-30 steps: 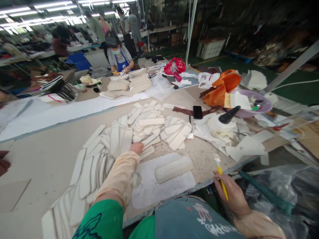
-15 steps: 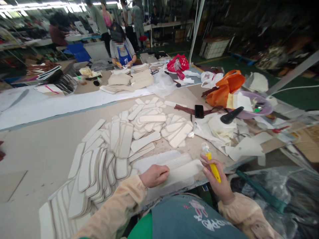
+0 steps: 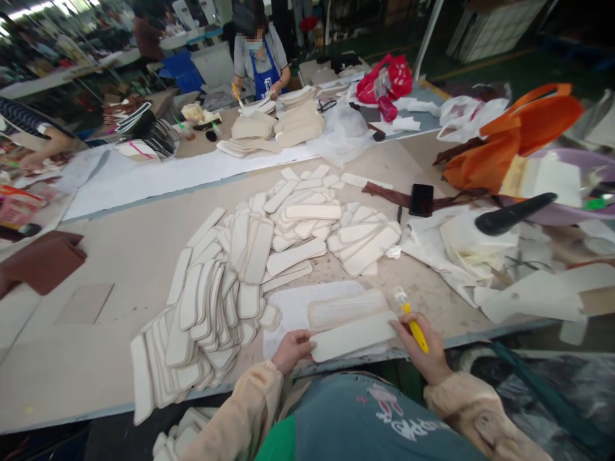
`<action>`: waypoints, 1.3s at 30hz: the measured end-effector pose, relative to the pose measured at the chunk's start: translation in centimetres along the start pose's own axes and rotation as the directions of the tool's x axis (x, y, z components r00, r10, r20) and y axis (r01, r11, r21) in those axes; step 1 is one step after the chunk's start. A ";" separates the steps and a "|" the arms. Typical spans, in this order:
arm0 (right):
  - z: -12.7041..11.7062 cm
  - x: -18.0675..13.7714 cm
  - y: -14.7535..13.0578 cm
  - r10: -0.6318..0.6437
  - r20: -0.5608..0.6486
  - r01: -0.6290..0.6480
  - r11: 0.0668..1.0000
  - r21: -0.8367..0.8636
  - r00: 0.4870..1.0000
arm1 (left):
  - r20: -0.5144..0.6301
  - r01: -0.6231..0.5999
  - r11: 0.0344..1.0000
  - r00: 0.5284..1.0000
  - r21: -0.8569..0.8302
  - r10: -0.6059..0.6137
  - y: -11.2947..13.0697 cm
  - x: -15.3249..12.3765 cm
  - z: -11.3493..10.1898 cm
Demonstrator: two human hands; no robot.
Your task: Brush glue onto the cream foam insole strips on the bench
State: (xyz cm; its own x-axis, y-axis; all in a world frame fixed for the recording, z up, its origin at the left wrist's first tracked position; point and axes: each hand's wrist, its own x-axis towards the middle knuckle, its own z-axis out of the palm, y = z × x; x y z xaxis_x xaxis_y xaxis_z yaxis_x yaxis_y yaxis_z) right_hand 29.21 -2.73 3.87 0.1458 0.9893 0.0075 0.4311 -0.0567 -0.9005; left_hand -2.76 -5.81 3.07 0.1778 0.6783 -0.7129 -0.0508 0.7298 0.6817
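Note:
A long white strip with rounded ends (image 3: 354, 336) lies near the table's front edge. My left hand (image 3: 291, 352) pinches its left end between thumb and fingers. My right hand (image 3: 428, 353) has a yellow-handled brush (image 3: 416, 331) in its grip, bristles pointing up and away from me. Fingertips of that same hand touch the strip's right end. Just behind it, a second strip (image 3: 346, 308) with a darker border rests on a white sheet (image 3: 287, 306). Piles of similar strips (image 3: 202, 317) spread to the left and behind.
A phone (image 3: 421, 200) lies beyond the piles. At the right are an orange bag (image 3: 516, 144), a purple basin (image 3: 589, 168), a white container with a black handle (image 3: 480, 240) and paper scraps. A co-worker (image 3: 262, 61) sits across the table. Brown material (image 3: 43, 259) lies left.
My left hand has moved left along the strip and now pinches its left end. The brush stays in my right hand. My view has shifted, showing more of the table's left side.

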 end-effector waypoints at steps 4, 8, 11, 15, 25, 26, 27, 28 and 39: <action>0.9 2.9 0.9 -0.056 0.028 0.059 0.986 -0.158 0.998 | -0.343 -0.075 0.977 0.929 0.198 0.141 1.9 3.6 0.3; 1.8 5.4 1.8 -0.076 0.065 0.091 0.962 -0.258 0.995 | -0.468 -0.005 0.882 0.846 0.471 0.255 3.3 6.2 0.6; 2.2 6.4 2.5 -0.082 0.087 0.105 0.945 -0.310 0.993 | -0.465 0.065 0.814 0.846 0.577 0.262 3.7 6.8 0.6; 2.5 6.8 2.9 -0.076 0.115 0.111 0.933 -0.344 0.991 | -0.465 0.145 0.755 0.855 0.640 0.230 4.1 6.7 0.8; 2.9 6.6 3.7 -0.084 0.151 0.135 0.919 -0.371 0.985 | -0.437 0.157 0.719 0.872 0.677 0.221 3.6 7.6 0.2; 3.0 6.6 3.8 -0.088 0.154 0.141 0.915 -0.379 0.984 | -0.433 0.154 0.715 0.872 0.682 0.226 3.6 7.6 0.2; 3.0 6.6 3.9 -0.093 0.156 0.147 0.911 -0.385 0.983 | -0.430 0.151 0.709 0.872 0.689 0.233 3.6 7.6 0.2; 3.1 6.5 3.9 -0.098 0.157 0.153 0.908 -0.390 0.983 | -0.425 0.147 0.701 0.873 0.697 0.239 3.6 7.6 0.1; 3.4 6.4 3.9 -0.126 0.148 0.184 0.849 -0.495 0.981 | -0.392 0.148 0.644 0.885 0.751 0.253 4.2 7.5 0.4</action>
State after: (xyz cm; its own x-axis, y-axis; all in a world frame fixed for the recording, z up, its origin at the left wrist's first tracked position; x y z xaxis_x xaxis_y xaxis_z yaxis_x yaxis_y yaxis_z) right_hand 28.79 3.80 -1.12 -0.0434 0.9975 0.0562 0.8334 0.0672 -0.5486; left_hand -1.25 2.28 0.68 -0.2403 0.8179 -0.5228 0.7314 0.5067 0.4564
